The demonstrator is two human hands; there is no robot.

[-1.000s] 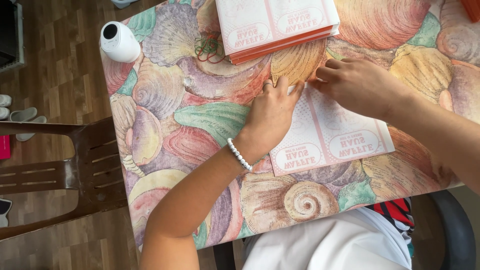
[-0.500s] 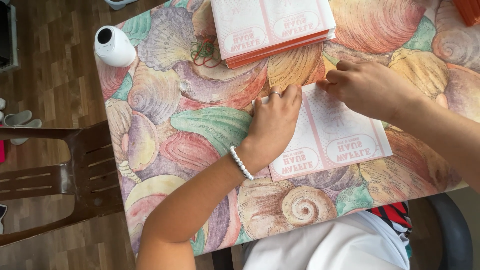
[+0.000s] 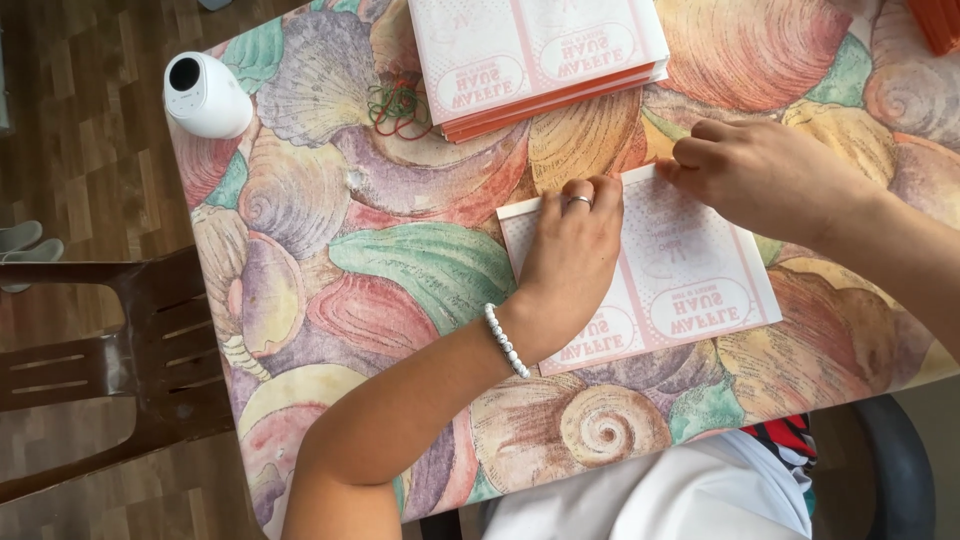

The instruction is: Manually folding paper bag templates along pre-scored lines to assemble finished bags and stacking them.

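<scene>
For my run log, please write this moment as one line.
left hand: flat on pink-and-white sheet | right hand: pinching sheet's far edge | stack of same sheets: beyond | table: shell-patterned

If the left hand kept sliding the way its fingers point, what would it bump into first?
Probably the stack of pink-and-white printed sheets. The left hand lies flat on the single sheet, fingers pointing up the table; beyond that sheet's edge only bare tablecloth shows before the stack.

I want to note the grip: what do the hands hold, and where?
The left hand presses flat on the pink paper sheet; the right hand pinches its far edge.
</scene>
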